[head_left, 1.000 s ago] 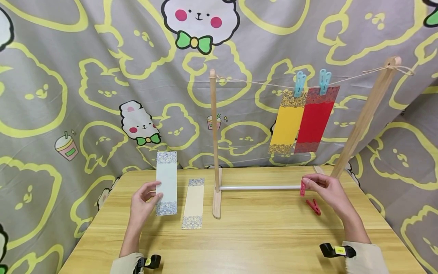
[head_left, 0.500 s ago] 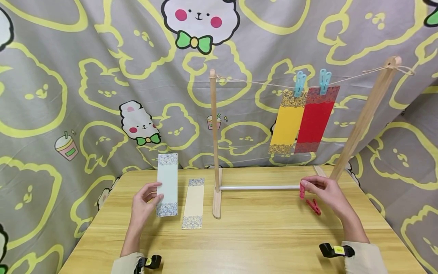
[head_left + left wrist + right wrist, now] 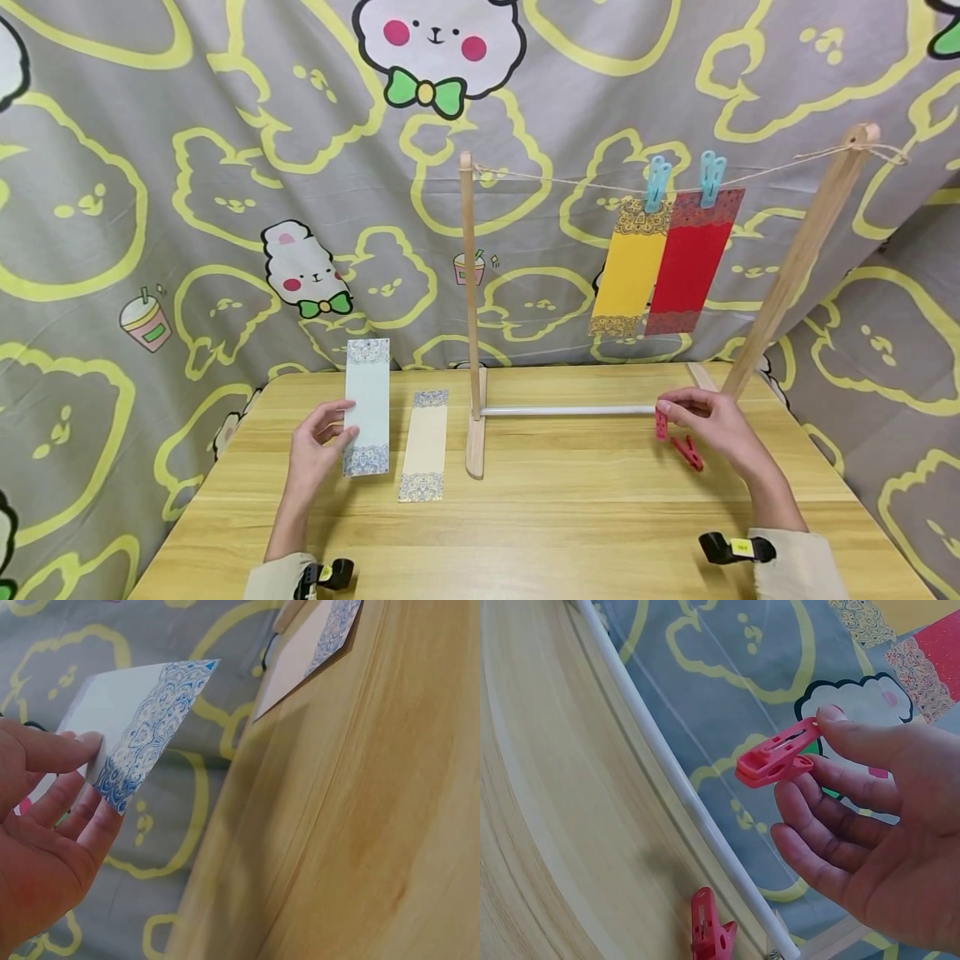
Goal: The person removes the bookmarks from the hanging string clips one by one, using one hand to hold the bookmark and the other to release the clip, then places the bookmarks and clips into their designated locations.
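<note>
My left hand (image 3: 318, 437) pinches the left edge of a pale blue paper strip (image 3: 367, 400) with patterned ends, held up off the table. In the left wrist view the thumb (image 3: 64, 750) lies on the strip's face, with fingers behind it. A cream strip (image 3: 424, 446) of the same kind lies on the table to its right. My right hand (image 3: 712, 421) pinches a pink clothespin (image 3: 776, 754) by its handle ends, between thumb and index finger. Its gripping end looks closed. Below that hand a second pink clothespin (image 3: 712, 930) rests on the table.
A wooden stand has a left post (image 3: 471, 283), a right post (image 3: 802, 258) and a white crossbar (image 3: 570, 410). From its string (image 3: 540, 177) hang a yellow strip (image 3: 632, 267) and a red strip (image 3: 693, 267), each under a blue clothespin (image 3: 657, 185). Patterned cloth (image 3: 225, 100) hangs behind.
My left hand has lowered the pale blue strip slightly and shifted it a little right. My right hand has moved slightly left and down with the pink clothespin. The hanging strips stay still.
</note>
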{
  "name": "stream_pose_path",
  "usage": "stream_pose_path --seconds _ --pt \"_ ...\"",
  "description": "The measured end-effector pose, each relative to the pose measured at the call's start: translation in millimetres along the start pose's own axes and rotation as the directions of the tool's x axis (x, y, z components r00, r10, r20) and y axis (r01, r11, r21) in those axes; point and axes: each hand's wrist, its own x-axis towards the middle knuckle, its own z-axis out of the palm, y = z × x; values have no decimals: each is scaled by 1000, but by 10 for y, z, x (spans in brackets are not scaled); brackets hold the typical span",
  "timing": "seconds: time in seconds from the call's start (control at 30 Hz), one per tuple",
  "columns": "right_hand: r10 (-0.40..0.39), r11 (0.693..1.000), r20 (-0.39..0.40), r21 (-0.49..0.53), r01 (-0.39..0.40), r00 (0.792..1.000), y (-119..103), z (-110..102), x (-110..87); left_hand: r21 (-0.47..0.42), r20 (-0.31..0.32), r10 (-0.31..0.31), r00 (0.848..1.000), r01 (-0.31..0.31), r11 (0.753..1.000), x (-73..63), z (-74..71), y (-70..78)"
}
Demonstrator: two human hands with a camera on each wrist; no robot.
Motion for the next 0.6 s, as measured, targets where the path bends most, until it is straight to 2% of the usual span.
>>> stream_pose_path --seconds 0.6 --pt "28 999 19 17 -28 999 6 25 3 -34 6 -45 999 45 998 -18 -13 -20"
